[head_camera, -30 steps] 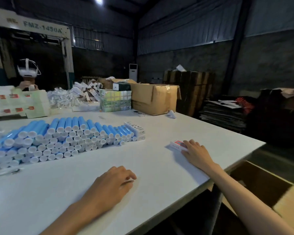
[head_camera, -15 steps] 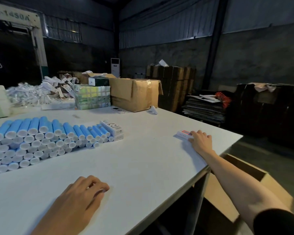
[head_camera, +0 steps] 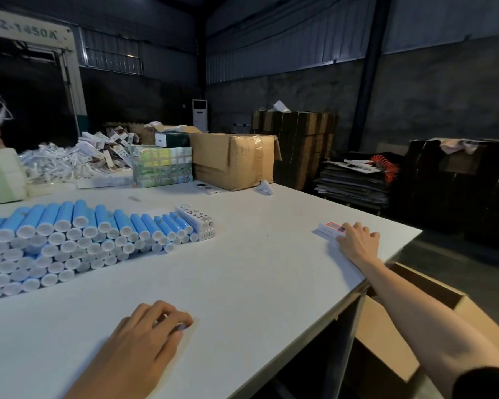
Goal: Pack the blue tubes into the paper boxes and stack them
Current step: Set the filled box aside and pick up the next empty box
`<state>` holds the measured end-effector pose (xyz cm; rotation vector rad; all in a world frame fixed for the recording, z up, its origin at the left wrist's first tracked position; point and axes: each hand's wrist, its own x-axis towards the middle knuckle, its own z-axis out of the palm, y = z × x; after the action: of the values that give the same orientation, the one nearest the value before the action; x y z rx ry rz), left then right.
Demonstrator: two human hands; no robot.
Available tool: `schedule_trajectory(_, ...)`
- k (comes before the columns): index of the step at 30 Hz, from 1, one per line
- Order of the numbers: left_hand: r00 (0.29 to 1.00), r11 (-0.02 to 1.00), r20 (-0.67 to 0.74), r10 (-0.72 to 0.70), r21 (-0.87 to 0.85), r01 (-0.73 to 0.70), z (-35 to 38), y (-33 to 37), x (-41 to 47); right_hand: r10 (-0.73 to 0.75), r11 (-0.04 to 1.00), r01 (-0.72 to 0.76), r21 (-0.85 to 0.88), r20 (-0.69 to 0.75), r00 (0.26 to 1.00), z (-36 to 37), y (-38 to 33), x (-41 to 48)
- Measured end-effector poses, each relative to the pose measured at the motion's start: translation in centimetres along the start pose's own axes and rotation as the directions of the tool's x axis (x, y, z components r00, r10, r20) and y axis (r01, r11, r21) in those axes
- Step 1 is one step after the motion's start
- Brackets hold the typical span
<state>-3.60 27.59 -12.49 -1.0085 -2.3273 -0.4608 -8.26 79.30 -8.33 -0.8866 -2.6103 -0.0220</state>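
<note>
Leftward, the blue tubes [head_camera: 78, 240] are piled in rows on the white table [head_camera: 257, 277], two paper boxes [head_camera: 197, 220] set against their right end, while a third box [head_camera: 328, 228] is touched by relaxed fingers of the right hand [head_camera: 357, 243] and the left hand [head_camera: 144, 338] is rested loosely curled, empty.

Blue white-capped tubes [head_camera: 78, 237] heaped lying flat, two stacked paper boxes [head_camera: 198, 223] touching their right end.

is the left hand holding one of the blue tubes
No, the left hand rests on the table, apart from the blue tubes.
</note>
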Motion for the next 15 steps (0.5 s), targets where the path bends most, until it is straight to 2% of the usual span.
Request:
schedule_trajectory(5,0.980,0.995,0.176,-0.096,-0.008,0.099,-0.6,0.3,0.1,-0.020,1.000,0.021,0.009,-0.082,0.996,-0.3,-0.8,-0.7)
schedule_trajectory(9,0.948,0.992,0.297,-0.113,-0.020,0.124,-1.7,0.5,0.0,-0.092,0.957,0.145,0.253,-0.209,0.974,-1.5,-7.1,-2.9)
schedule_trajectory(12,0.937,0.986,0.323,-0.136,-0.051,0.161,-3.3,0.7,0.0,-0.159,0.836,0.280,0.472,-0.279,0.947,-3.0,-14.2,-6.3)
schedule_trajectory(15,0.910,0.971,0.354,-0.217,-0.015,0.237,-5.2,0.4,-0.2,-0.277,0.646,0.391,0.656,-0.276,0.920,-4.8,-22.2,-11.4)
